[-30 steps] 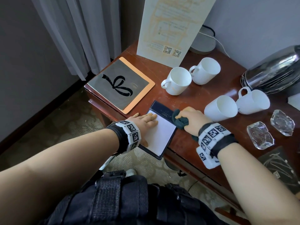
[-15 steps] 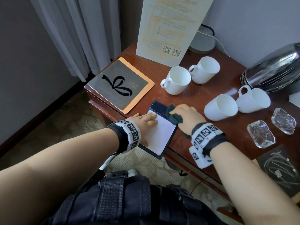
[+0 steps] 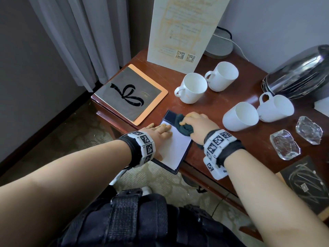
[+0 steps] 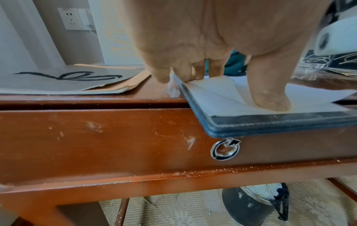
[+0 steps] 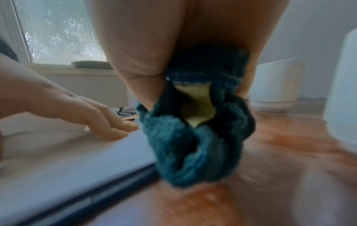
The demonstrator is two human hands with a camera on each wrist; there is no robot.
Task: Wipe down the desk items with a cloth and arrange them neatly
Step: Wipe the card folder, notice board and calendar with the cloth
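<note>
A dark blue notepad holder (image 3: 175,147) (image 4: 251,123) with white paper lies at the desk's front edge, its near end overhanging. My left hand (image 3: 158,133) (image 4: 212,71) lies flat on the paper, with straight fingers pressing it down and the thumb (image 4: 270,99) on the sheet. My right hand (image 3: 195,124) grips a bunched teal cloth (image 3: 184,126) (image 5: 195,137) and holds it against the holder's far right part. The cloth covers part of the dark top band.
Several white mugs (image 3: 193,88) stand or lie behind and to the right. Two glass ashtrays (image 3: 284,147) sit at the right, a chrome kettle (image 3: 299,75) behind them. A ribbon-print folder (image 3: 130,94) and an upright card (image 3: 185,31) occupy the left and back. Below hangs a drawer pull (image 4: 225,150).
My right hand has slid the cloth to the left, from the holder's right edge onto its top part. The left hand has stayed flat on the paper.
</note>
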